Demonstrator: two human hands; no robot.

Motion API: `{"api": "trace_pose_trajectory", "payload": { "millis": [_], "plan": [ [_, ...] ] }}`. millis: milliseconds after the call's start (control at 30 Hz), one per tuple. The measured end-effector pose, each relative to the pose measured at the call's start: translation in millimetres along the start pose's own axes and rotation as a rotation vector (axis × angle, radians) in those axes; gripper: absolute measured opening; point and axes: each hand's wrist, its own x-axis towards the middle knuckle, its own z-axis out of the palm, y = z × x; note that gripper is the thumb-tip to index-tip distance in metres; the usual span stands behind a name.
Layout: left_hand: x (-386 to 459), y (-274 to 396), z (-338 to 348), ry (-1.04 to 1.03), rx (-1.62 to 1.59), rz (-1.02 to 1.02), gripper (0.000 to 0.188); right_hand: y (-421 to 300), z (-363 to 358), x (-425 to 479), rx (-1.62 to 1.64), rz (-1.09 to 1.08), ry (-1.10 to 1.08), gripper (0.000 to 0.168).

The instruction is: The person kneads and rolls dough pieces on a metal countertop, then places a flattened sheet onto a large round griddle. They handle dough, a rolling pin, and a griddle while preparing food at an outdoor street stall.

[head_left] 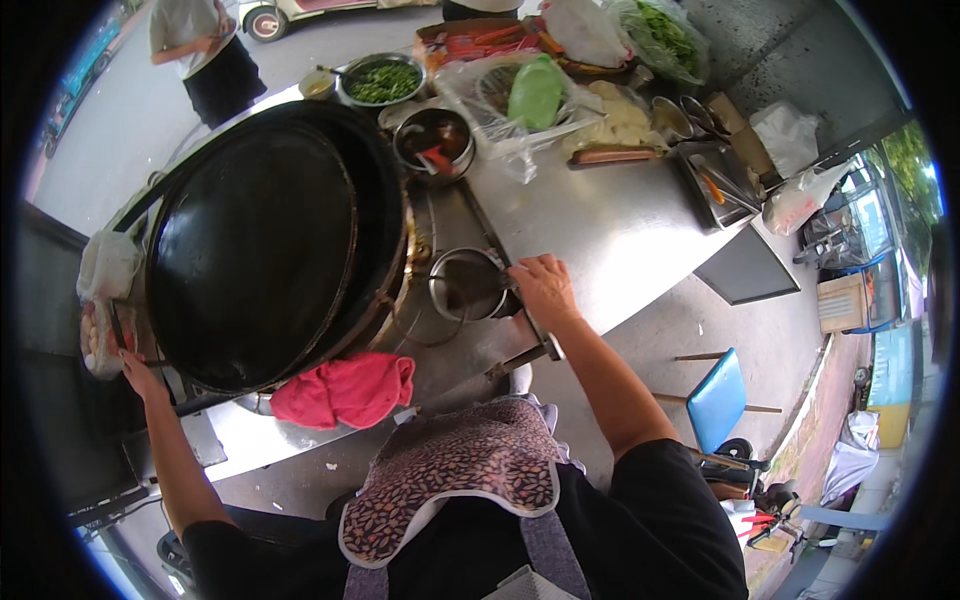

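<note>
A large round black griddle pan [247, 255] with a raised dark rim fills the left part of the bench before me. My left hand [142, 376] is at its near left side, with its fingers around a black metal handle [118, 326]. On the other side, my right hand [546, 291] reaches over a raised metal strip. Its fingertips meet a dark handle end at the rim of a small steel pot [442, 296]; whether they grip it is hidden. A crumpled red cloth [341, 390] lies at the griddle's near edge.
Beyond the griddle stand a bowl of chopped greens [384, 81] and a sauce pot [435, 142]. A green bottle [535, 94] lies in a plastic-lined tray. Tools rest in a metal tray [716, 187]. A blue stool [718, 401] is at right. A person [199, 52] stands across the bench.
</note>
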Motion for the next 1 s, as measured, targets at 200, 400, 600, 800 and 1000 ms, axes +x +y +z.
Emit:
{"api": "trace_pose_trajectory", "payload": {
  "millis": [200,400,600,800,1000],
  "plan": [
    [-65,-11,-21,0.130,0.169,-0.001,0.069,14,-21,3,0.189,0.016,0.105,0.039],
    [-108,20,-35,0.162,0.390,-0.037,0.083,125,-43,-33,0.256,0.025,0.079,0.037],
    [-267,22,76,-0.121,0.180,0.285,0.048,273,-44,-50,0.064,0.090,-0.001,0.046],
    [-525,188,269,-0.637,0.140,0.477,0.024,315,-37,-57,0.099,0.248,-0.085,0.064],
    [-578,249,406,-1.026,-0.296,0.041,0.056,312,-32,-60,0.089,0.286,-0.127,0.064]
  ]
}}
